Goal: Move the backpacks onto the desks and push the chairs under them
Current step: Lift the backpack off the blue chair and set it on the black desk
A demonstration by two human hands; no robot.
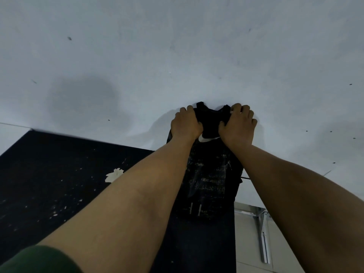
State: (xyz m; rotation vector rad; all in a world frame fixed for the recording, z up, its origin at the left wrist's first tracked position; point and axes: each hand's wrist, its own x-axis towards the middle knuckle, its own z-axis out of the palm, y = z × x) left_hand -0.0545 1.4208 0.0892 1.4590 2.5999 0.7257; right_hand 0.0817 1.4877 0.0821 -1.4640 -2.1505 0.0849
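Observation:
A black backpack with a white swoosh mark and faint pale print stands upright on a dark desk, its back against the grey wall. My left hand grips the top left corner of the backpack. My right hand grips the top right corner. Both arms reach forward over the desk. The backpack's top handle shows between my hands.
The grey wall fills the upper view, with small dark specks. The desk top is speckled with white flecks and a torn pale patch. At the right, beyond the desk's edge, lie a tiled floor and a white metal frame.

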